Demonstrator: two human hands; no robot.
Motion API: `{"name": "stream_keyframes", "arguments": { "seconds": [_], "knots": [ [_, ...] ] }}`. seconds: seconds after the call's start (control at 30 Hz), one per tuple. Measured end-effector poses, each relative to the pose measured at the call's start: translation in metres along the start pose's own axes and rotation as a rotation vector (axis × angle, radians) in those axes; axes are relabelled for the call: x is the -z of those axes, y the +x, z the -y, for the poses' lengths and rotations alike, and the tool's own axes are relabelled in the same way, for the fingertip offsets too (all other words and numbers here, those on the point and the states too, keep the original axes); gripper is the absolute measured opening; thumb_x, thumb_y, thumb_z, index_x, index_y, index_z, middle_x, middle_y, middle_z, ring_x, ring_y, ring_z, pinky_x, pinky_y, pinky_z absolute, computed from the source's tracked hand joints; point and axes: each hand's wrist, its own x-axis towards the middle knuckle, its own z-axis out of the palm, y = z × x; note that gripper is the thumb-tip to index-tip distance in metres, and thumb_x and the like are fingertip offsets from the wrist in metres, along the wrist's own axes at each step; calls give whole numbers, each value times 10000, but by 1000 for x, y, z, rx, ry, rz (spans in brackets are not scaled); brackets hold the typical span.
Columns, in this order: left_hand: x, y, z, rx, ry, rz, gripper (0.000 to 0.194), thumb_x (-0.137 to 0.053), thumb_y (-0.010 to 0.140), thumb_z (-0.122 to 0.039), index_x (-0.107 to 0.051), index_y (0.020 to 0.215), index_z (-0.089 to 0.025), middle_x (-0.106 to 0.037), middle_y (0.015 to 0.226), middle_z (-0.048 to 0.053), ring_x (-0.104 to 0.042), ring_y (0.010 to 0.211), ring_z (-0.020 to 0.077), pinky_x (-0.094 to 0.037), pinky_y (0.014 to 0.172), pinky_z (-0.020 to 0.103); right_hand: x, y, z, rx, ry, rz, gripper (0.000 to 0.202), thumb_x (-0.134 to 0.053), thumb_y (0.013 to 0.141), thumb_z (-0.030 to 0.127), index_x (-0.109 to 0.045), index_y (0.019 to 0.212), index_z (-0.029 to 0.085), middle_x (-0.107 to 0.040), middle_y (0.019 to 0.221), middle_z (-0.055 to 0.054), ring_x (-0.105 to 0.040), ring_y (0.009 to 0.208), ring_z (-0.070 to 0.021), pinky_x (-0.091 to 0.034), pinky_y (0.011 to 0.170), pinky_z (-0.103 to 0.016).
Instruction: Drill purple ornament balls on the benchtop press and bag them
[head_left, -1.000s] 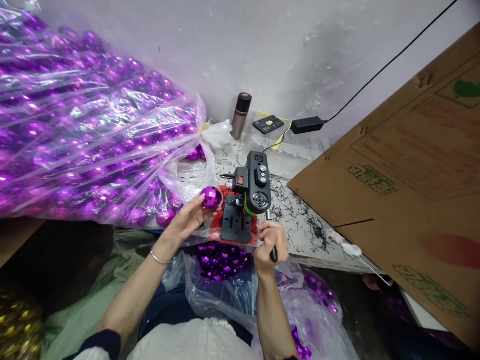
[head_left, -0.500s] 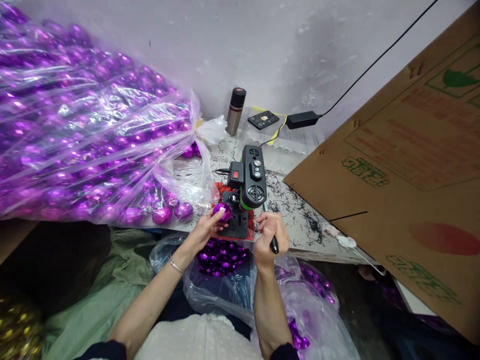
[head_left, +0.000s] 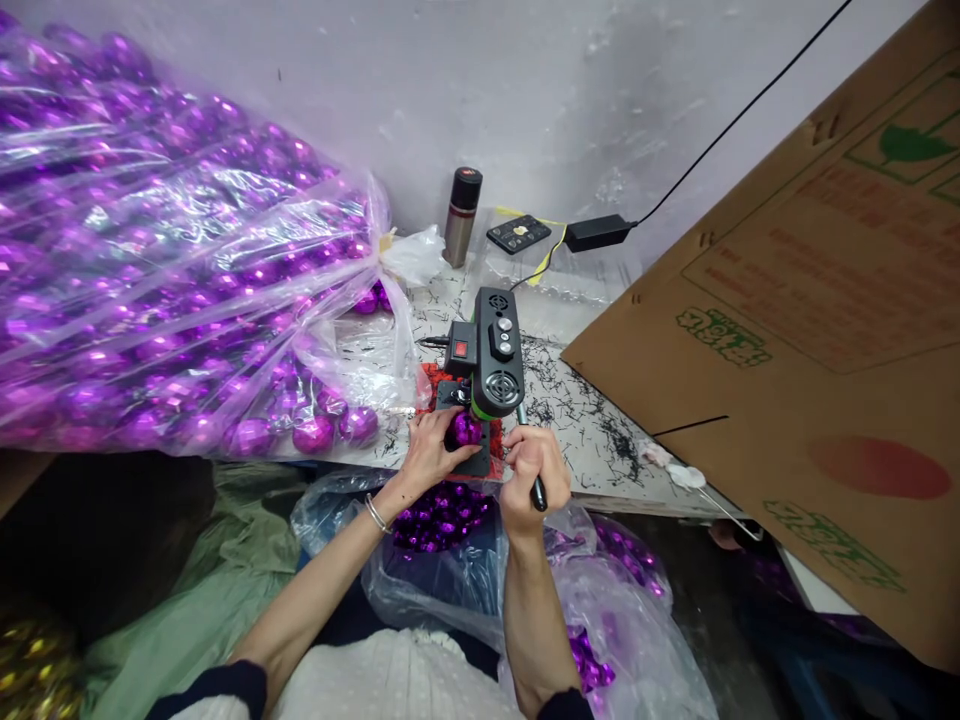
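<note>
Risk: left hand (head_left: pixel 429 450) pinches faceted purple plastic bauble (head_left: pixel 465 430) under small black bench drill (head_left: pixel 491 355); right hand (head_left: pixel 529 470) grips its black lever (head_left: pixel 537 490). Fingers sit near the bit; bauble could spin or slip.

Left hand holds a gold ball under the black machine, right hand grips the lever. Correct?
Not quite: the head view shows the ball is purple, not gold. The left hand does hold it under the black machine, and the right hand grips the lever.

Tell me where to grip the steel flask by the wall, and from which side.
Grip the flask around its bare steel body, below the dark cap, coming from the front. It stands upright, with the wall close behind and the tied neck of the bag of purple balls to its left.
</note>
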Motion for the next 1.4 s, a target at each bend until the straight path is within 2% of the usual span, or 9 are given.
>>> {"name": "stream_keyframes", "arguments": {
  "seconds": [0.23, 0.43, 0.6, 1.1, 1.3, 1.4],
  "knots": [
    [-11, -2, 3, 29, -205, -47, 626, -972, 798, -523, -748, 1318, -256, -777, 1385, 145, -686, 1351, 407, -486, 1222, 570, 1, -8, -2, -17, -21, 2, 353, -462, 1112, 170, -559, 782, 253, -640, 731, 27, -662, 689, -144, -493, 647, -306],
    [-10, -2, 3, 34, -222, -28, 586, -952, 821, -515, -751, 1300, -245, -777, 1360, 154, -695, 1334, 408, -494, 1217, 571, -8, -32, -26, 92, -42, -40, 369, -415, 1147, 240, -550, 804, 255, -641, 747, 25, -652, 658, -143, -523, 666, -325],
    [-12, -4, 6, 12, -223, -33, 608, -960, 818, -471, -734, 1331, -236, -775, 1372, 156, -701, 1336, 405, -490, 1224, 574, -16, -43, -36, 109, -37, -111, 386, -408, 1152, 265, -529, 786, 255, -632, 740, 24, -611, 632, -141, -535, 702, -357],
    [-13, -3, 5, 25, -231, -27, 586, -955, 821, -512, -744, 1303, -252, -777, 1358, 151, -693, 1336, 409, -493, 1215, 575, -18, -49, -41, 81, -8, -118, 371, -420, 1135, 272, -544, 786, 259, -615, 749, 25, -598, 635, -158, -553, 732, -387],
    [-13, 0, 9, -5, -211, -29, 589, -945, 832, -500, -730, 1317, -244, -782, 1371, 160, -702, 1337, 407, -499, 1210, 567, -25, -49, -46, 117, -19, -168, 386, -384, 1138, 270, -501, 771, 263, -571, 727, 43, -574, 607, -144, -543, 717, -365],
    [-12, 2, 9, -21, -202, -30, 588, -944, 835, -520, -729, 1309, -244, -785, 1362, 166, -705, 1332, 410, -504, 1203, 566, -27, -49, -48, 109, 24, -154, 359, -381, 1129, 240, -501, 791, 262, -583, 752, 36, -577, 636, -145, -529, 722, -356]
  ]
}}
